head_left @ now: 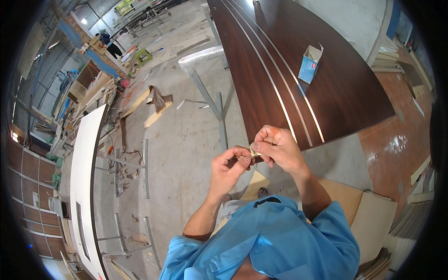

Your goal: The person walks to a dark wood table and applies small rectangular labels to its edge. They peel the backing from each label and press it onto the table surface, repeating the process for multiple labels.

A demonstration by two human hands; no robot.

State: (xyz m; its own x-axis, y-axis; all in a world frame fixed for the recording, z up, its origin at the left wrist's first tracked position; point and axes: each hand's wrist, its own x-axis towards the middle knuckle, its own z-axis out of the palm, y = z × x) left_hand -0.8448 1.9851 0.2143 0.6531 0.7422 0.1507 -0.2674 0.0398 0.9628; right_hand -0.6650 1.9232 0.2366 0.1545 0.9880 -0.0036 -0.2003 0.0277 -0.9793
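Note:
My left hand (229, 164) and my right hand (276, 148) meet in front of my chest, fingertips pinched together on a small pale piece (254, 151) held between them. What the piece is cannot be told; most of it is hidden by my fingers. Both hands hover just off the near corner of a long dark brown wooden panel (336, 93) with two thin light stripes running along it. A small open blue and white carton (310, 64) stands on that panel, well beyond my hands.
A white panel (84, 177) lies on metal trestles at the left. Wood offcuts (156, 109) and scraps litter the concrete floor. Tan boards (373, 219) lie at my right. A person (110, 43) works far off at the back left.

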